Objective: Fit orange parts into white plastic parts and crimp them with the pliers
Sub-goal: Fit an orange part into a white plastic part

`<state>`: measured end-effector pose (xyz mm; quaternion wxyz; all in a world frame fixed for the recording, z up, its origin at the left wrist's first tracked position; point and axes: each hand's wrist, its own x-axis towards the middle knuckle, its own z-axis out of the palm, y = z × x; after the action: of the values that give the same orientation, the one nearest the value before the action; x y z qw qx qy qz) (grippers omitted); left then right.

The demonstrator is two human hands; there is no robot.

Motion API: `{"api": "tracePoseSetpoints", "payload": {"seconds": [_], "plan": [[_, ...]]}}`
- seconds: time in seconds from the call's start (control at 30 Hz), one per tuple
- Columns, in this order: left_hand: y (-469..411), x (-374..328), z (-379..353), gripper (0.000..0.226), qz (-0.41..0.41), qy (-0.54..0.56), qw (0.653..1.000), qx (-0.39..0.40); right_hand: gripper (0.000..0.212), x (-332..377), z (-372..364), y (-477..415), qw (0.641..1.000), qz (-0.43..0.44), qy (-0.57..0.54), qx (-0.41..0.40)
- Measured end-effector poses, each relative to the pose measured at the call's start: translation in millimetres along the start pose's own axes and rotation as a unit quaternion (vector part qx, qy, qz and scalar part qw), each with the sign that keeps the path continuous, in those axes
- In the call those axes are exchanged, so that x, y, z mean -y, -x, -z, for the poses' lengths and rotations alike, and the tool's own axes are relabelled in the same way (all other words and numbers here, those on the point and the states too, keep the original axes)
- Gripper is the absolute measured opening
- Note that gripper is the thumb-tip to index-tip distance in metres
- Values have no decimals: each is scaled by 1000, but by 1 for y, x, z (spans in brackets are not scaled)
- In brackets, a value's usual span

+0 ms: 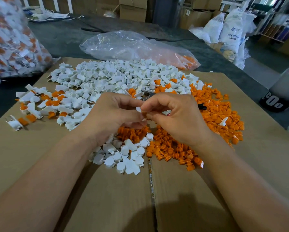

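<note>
A worker's left hand (pixel 113 114) and right hand (pixel 175 118) are appearing bare before the head-worn camera, uncovered from the fingertips back across the knuckles to the wrists. The left forearm (pixel 48 178) and right forearm (pixel 241 178) are likewise showing bare along their whole visible length, right down to where the bottom of the picture is cutting them off. The wide-angle lens is swelling both forearms into broad, smooth shapes near the camera and tapering them toward the narrow wrists. Knuckle ridges and finger creases are standing out on the back of the right hand, while the fingernails are reading too small to describe.
</note>
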<state>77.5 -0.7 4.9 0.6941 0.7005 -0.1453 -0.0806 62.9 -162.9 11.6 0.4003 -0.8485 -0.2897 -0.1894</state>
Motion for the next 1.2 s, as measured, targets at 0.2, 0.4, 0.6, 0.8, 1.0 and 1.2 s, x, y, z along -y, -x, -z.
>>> {"api": "tracePoseSetpoints", "payload": {"seconds": [0.2,0.4,0.6,0.8,1.0,1.2], "plan": [[-1,-2,-1,25,-28,39,997,-52,29,3,-7,-1,998,-19,-4,-57],[-2,-1,-2,28,-81,12,989,-124,4,0,-4,-6,963,-219,-157,-30],[0,0,-6,31,-138,-42,978,-149,28,2,-9,-9,868,-302,-394,25],[1,1,-8,34,-154,-61,972,-165,24,2,-9,-10,807,-309,-503,-11],[0,0,-6,29,-149,-36,980,-129,18,0,-9,-8,868,-267,-418,-34],[-2,-1,0,23,-82,0,993,-88,21,-1,-7,-5,956,-186,-224,-23]]}}
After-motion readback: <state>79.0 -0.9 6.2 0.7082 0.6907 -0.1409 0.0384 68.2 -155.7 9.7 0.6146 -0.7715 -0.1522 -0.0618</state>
